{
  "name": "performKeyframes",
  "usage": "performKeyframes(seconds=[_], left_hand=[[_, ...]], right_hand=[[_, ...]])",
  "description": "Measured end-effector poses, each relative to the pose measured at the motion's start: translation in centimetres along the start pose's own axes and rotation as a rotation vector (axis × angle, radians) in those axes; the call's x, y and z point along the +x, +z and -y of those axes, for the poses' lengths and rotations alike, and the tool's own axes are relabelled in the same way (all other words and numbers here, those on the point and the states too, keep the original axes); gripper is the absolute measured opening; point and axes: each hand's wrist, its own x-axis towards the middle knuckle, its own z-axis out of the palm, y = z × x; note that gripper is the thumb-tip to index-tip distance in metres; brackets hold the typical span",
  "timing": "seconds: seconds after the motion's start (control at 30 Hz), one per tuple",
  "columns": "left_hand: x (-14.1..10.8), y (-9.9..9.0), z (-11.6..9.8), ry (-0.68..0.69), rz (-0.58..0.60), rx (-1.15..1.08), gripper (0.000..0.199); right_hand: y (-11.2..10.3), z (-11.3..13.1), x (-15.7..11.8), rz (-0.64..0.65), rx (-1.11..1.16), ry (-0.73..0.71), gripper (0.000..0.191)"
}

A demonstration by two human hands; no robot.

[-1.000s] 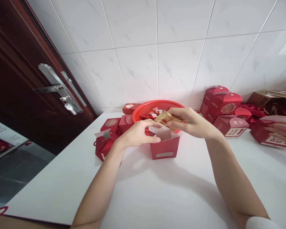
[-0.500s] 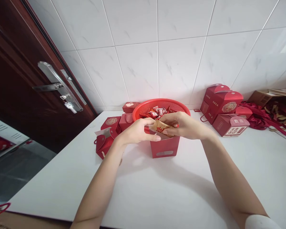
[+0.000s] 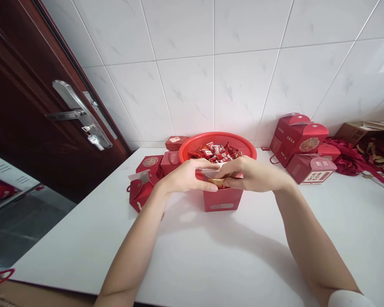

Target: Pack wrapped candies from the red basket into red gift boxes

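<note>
A red paper gift box (image 3: 223, 200) stands on the white table with its top open. My left hand (image 3: 192, 175) spans the box's left side, thumb at the front rim and fingers toward the back. My right hand (image 3: 248, 174) reaches into the opening from the right, its fingers closed on a gold packet with red print (image 3: 218, 182). Most of that packet is hidden by the fingers and the box wall. Right behind the box sits a red plastic basket (image 3: 187, 149) holding many red-wrapped candies (image 3: 219, 151).
Several red gift boxes (image 3: 142, 189) stand left of the basket. More boxes (image 3: 299, 138) are stacked at the right by the tiled wall, beside dark red cloth (image 3: 339, 157) and a cardboard box (image 3: 355, 132). A dark door with a metal handle (image 3: 65, 115) is at the left.
My right hand has lowered the gold packet down into the open box. My left hand stays at the box's left side, and more candies in the basket show.
</note>
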Motion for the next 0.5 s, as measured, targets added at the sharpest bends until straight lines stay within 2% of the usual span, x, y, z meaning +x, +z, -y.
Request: performKeyframes(seconds=[0.1, 0.23, 0.3, 0.37, 0.5], left_hand=[[-0.11, -0.06, -0.16, 0.007, -0.002, 0.019, 0.066], [-0.18, -0.15, -0.08, 0.016, -0.006, 0.032, 0.063], [-0.13, -0.18, 0.11, 0.012, -0.003, 0.041, 0.064], [-0.06, -0.18, 0.24, 0.006, 0.002, 0.049, 0.067], [-0.01, -0.18, 0.15, 0.023, 0.014, 0.06, 0.066]], right_hand=[[0.44, 0.42, 0.2, -0.013, -0.045, 0.049, 0.026], [0.36, 0.71, -0.1, -0.159, -0.091, 0.085, 0.016], [0.23, 0.78, -0.28, -0.191, -0.118, 0.103, 0.014], [0.25, 0.85, -0.3, -0.162, -0.132, 0.109, 0.019], [0.84, 0.83, 0.2, 0.001, -0.152, 0.096, 0.028]])
